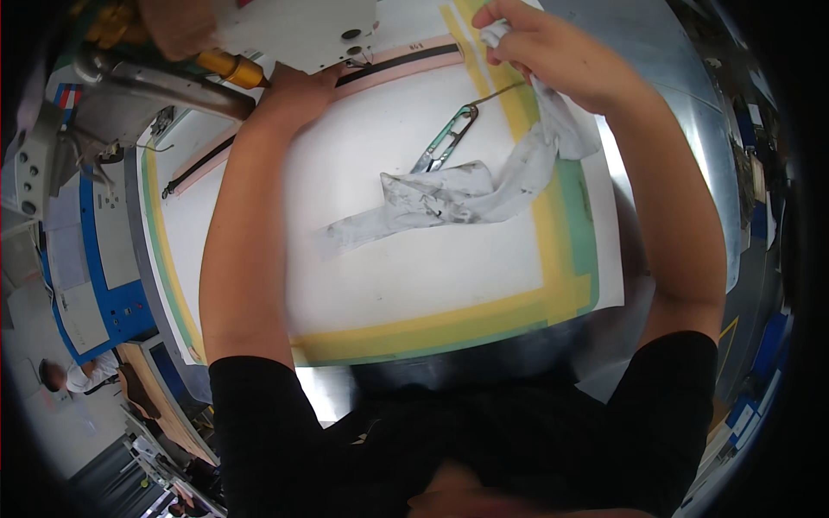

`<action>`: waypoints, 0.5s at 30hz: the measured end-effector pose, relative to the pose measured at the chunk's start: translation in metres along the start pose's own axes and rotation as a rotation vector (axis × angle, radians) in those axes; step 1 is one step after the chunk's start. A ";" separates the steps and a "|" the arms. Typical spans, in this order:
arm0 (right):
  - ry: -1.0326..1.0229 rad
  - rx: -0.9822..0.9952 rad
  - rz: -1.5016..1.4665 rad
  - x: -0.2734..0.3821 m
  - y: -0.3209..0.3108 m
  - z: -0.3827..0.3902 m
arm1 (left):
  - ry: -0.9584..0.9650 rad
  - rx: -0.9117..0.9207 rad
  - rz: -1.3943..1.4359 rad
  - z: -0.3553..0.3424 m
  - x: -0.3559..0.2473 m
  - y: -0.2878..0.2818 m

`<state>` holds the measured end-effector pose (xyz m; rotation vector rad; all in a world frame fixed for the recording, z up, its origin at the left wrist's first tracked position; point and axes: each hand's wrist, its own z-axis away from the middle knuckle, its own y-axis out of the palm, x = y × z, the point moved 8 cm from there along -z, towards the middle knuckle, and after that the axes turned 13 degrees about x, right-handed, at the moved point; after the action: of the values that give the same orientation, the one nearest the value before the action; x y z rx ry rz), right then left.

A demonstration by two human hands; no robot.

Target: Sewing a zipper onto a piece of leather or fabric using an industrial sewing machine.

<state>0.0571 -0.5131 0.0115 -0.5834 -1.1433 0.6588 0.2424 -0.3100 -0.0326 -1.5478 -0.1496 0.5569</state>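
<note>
A smudged white cloth [445,197] hangs from the grip of the right hand [548,53], whose curled fingers are closed on one end; from there it trails below the grip and to its left, folded on a white sheet [414,281]; its folds meet the tip end of small metal snips [449,138], which lie lower left of the right grip, a brown cord [501,93] at their far end.

The left hand [298,93] reaches to a pink strip with a black band [414,60], which runs out on both sides of it; a machine head [298,30] hides part of this hand, so whether its grip is closed cannot be told.

Both bare forearms stretch forward, the right one bent outward; yellow and green tape [570,250] edges the sheet; beyond the right hand shines a metal table [643,52]; far left of the left hand are a blue-and-white panel [112,289] and a person in white [91,373].
</note>
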 end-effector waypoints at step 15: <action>-0.076 0.026 -0.690 0.004 0.012 -0.021 | -0.004 0.040 0.394 -0.015 -0.028 -0.020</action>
<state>0.0757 -0.5034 -0.0011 -0.1149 -1.3050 0.0994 0.2295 -0.3338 -0.0068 -1.5446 0.1672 0.8665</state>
